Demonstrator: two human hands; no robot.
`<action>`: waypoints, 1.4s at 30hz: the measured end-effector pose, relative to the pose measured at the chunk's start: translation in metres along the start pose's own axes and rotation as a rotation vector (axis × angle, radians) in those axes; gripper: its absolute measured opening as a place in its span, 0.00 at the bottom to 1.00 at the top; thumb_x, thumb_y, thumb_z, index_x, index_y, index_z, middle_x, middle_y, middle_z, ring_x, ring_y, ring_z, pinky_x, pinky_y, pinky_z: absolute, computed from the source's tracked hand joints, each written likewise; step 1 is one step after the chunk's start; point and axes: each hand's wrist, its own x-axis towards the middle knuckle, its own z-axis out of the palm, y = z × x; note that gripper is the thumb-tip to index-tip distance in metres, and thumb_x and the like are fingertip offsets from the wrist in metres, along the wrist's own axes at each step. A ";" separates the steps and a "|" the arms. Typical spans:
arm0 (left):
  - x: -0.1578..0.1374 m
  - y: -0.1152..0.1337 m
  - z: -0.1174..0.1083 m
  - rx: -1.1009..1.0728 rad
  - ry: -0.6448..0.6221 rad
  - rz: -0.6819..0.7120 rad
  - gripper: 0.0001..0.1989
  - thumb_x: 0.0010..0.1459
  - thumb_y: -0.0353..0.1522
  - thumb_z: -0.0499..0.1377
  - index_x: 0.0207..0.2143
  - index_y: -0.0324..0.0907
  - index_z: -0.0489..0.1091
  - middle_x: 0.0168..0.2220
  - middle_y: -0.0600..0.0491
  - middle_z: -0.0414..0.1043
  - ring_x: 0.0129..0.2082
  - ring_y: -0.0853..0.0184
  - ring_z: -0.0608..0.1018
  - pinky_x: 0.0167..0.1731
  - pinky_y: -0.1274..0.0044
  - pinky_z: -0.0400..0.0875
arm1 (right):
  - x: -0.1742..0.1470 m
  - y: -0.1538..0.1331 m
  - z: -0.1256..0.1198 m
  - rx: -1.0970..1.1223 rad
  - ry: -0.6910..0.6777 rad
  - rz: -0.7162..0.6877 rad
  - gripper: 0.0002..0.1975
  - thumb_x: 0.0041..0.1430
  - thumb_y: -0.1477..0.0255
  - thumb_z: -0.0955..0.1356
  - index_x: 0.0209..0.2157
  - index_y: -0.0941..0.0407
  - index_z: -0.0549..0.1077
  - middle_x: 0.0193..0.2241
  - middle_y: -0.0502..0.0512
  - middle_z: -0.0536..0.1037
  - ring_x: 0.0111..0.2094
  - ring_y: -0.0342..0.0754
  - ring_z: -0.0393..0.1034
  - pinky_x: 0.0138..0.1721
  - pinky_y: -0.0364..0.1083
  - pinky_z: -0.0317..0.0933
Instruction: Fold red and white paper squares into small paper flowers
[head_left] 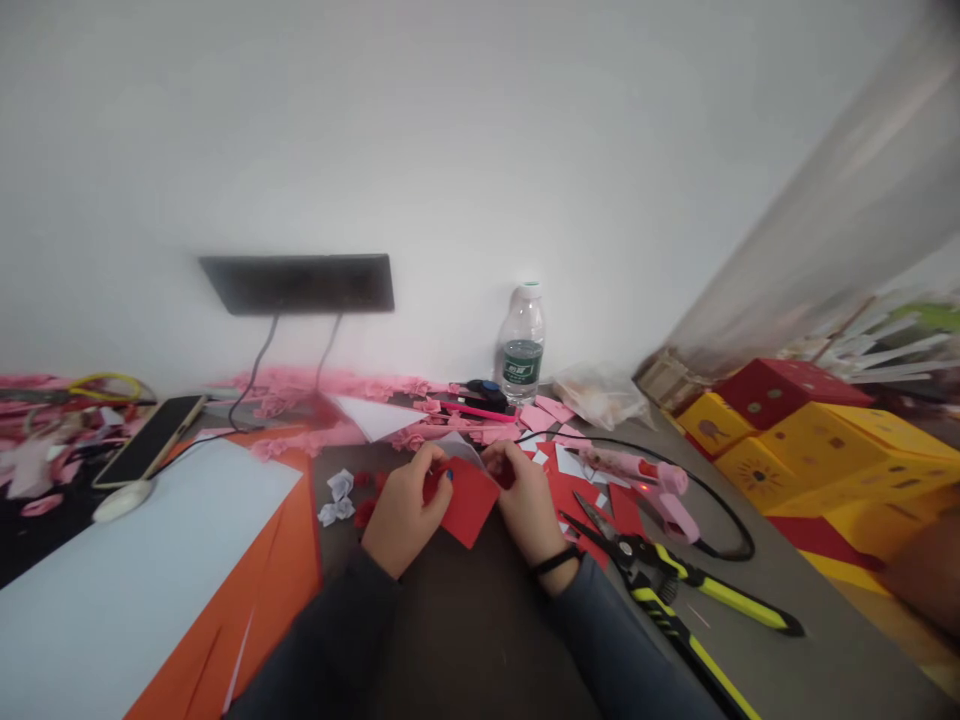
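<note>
Between my two hands is a square of red paper (pixel 471 510), held low over the table with a corner toward me. My left hand (pixel 407 505) pinches its left side between thumb and fingers. At the upper right edge, my right hand (pixel 527 500) is closed on the paper, its fingertips partly hidden. A pale sheet (pixel 459 447) shows just behind the red square; whether it is a separate piece I cannot tell. Small white folded paper flowers (pixel 339 497) lie left of my left hand, with dark red ones (pixel 364 500) beside them.
Wire cutters (pixel 660 570) and a pink glue gun (pixel 652 480) with a black cord lie at right among red paper scraps. A water bottle (pixel 523 345) stands by the wall. Large white sheet (pixel 150 580), orange paper (pixel 262 580) and phone (pixel 150 440) are left; yellow boxes (pixel 832 450) right.
</note>
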 end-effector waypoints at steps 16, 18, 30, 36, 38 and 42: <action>-0.006 0.008 0.001 -0.036 -0.148 0.083 0.02 0.63 0.30 0.49 0.37 0.44 0.60 0.27 0.57 0.66 0.27 0.66 0.73 0.29 0.77 0.59 | 0.000 -0.001 -0.008 0.146 0.048 0.031 0.11 0.54 0.65 0.71 0.24 0.57 0.77 0.26 0.56 0.79 0.28 0.50 0.70 0.31 0.46 0.62; -0.006 0.009 0.001 -0.027 -0.155 0.092 0.02 0.63 0.30 0.49 0.37 0.44 0.60 0.26 0.58 0.64 0.26 0.67 0.72 0.29 0.78 0.58 | 0.000 0.000 -0.009 0.144 0.036 0.030 0.12 0.56 0.64 0.70 0.26 0.57 0.78 0.28 0.58 0.80 0.30 0.51 0.72 0.32 0.47 0.63; -0.006 0.005 0.001 0.008 -0.086 0.109 0.03 0.62 0.30 0.51 0.39 0.43 0.62 0.25 0.58 0.66 0.24 0.68 0.73 0.27 0.78 0.59 | 0.002 0.000 -0.009 0.100 0.068 -0.099 0.19 0.66 0.60 0.62 0.32 0.57 0.78 0.35 0.60 0.76 0.36 0.52 0.71 0.36 0.48 0.65; -0.001 -0.002 -0.008 -0.051 0.231 -0.030 0.02 0.63 0.31 0.51 0.37 0.44 0.61 0.27 0.57 0.69 0.25 0.68 0.74 0.27 0.80 0.64 | 0.004 -0.002 -0.016 0.110 0.321 -0.083 0.17 0.64 0.60 0.63 0.35 0.58 0.77 0.35 0.58 0.78 0.38 0.53 0.70 0.41 0.49 0.64; 0.002 -0.007 -0.010 -0.047 0.305 -0.066 0.02 0.62 0.32 0.51 0.37 0.44 0.61 0.29 0.56 0.72 0.29 0.66 0.77 0.29 0.80 0.67 | 0.004 -0.002 -0.018 0.143 0.383 -0.030 0.17 0.63 0.59 0.63 0.34 0.58 0.75 0.29 0.55 0.77 0.32 0.50 0.69 0.35 0.47 0.64; 0.006 -0.015 -0.007 0.013 0.302 -0.082 0.02 0.60 0.31 0.53 0.37 0.45 0.62 0.34 0.52 0.76 0.36 0.62 0.80 0.36 0.76 0.71 | 0.005 -0.004 -0.017 0.291 0.339 0.068 0.16 0.59 0.58 0.66 0.34 0.58 0.74 0.20 0.48 0.70 0.21 0.43 0.60 0.22 0.42 0.56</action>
